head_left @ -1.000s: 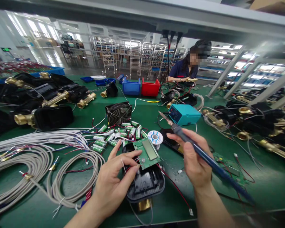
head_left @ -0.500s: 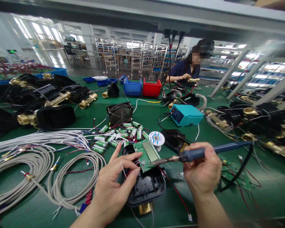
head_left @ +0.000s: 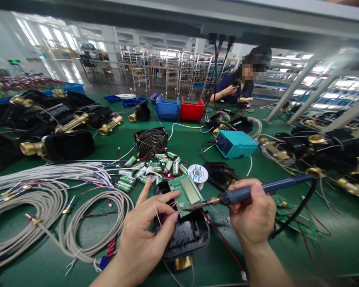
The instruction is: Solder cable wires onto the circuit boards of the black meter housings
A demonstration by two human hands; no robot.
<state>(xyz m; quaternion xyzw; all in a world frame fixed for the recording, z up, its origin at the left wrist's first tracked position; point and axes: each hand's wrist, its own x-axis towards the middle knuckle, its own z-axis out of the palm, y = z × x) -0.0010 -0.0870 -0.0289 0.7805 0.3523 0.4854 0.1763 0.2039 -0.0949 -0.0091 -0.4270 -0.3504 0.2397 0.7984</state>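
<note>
My right hand (head_left: 253, 213) grips a soldering iron (head_left: 257, 192) by its blue handle. Its tip meets the lower part of a green circuit board (head_left: 183, 199) with a grey display. Thumb and fingers of my left hand (head_left: 148, 229) are closed at the board's lower left edge. A thin white wire (head_left: 157, 214) runs out from between them; the wire's end is hidden by the fingertips. Beneath the board lies an open black housing (head_left: 187, 237) with a brass fitting (head_left: 184, 263) at its near side. A red and black lead (head_left: 225, 243) trails out to the right.
A solder reel (head_left: 198, 173), green batteries (head_left: 127, 179) and a fan (head_left: 151, 142) lie beyond the board. A teal soldering station (head_left: 236, 144) stands farther right. Coiled grey cables (head_left: 97, 223) cover the left side. Opposite, a co-worker (head_left: 233, 85) sits behind blue and red bins.
The soldering iron and my right hand have shifted slightly left and down, with the tip still at the board. My left hand is nearly unmoved. The co-worker's hand has risen.
</note>
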